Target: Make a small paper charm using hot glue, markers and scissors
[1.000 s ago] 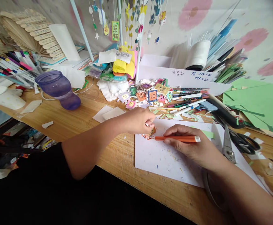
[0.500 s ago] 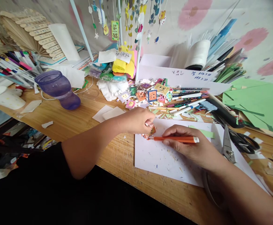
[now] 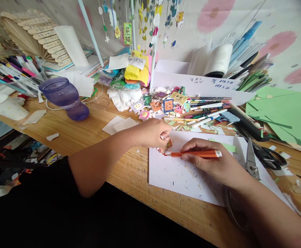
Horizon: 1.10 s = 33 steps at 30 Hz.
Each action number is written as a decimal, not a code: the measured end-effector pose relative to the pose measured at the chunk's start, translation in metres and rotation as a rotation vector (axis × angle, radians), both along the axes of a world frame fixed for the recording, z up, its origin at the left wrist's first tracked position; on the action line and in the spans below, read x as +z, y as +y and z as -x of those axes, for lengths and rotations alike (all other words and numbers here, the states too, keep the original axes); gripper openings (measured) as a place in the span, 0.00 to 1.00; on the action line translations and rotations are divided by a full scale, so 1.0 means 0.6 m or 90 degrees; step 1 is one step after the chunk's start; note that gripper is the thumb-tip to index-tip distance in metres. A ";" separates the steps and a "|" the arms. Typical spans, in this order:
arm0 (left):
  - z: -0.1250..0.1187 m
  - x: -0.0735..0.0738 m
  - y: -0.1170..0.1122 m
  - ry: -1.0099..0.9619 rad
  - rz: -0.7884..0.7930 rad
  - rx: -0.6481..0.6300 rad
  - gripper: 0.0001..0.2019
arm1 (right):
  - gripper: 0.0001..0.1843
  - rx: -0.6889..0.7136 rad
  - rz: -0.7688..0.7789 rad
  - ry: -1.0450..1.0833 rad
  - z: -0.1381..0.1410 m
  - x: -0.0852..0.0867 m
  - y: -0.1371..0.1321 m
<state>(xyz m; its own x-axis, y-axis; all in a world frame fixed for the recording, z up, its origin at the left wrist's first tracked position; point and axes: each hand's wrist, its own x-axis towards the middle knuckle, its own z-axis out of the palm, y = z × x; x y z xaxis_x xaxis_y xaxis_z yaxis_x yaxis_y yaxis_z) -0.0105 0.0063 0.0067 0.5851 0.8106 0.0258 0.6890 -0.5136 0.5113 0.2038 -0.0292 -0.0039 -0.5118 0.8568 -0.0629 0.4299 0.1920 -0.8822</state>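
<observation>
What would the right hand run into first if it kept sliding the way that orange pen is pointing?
The right hand aims the orange pen leftward. Its tip already seems to meet the small paper piece pinched in the fingers of the left hand; just beyond that come the left hand's fingers themselves, though depth is unclear.

**Clutter on the wooden desk**

A purple cup lies tipped over at left. Scissors rest at right, near green paper. Loose pens lie beside small coloured squares (patterns unreadable).
</observation>
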 end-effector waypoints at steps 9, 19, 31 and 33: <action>0.002 -0.003 0.000 -0.010 0.000 -0.003 0.12 | 0.09 -0.048 -0.012 0.012 -0.010 -0.001 0.004; 0.004 -0.002 0.000 -0.016 0.015 -0.022 0.10 | 0.09 -0.061 -0.042 -0.015 -0.008 0.004 0.005; 0.001 -0.002 -0.002 -0.024 0.011 -0.031 0.10 | 0.10 -0.058 -0.050 -0.012 -0.007 0.003 0.006; 0.001 -0.003 -0.001 -0.025 0.007 -0.033 0.10 | 0.10 -0.056 -0.056 -0.015 -0.007 0.004 0.006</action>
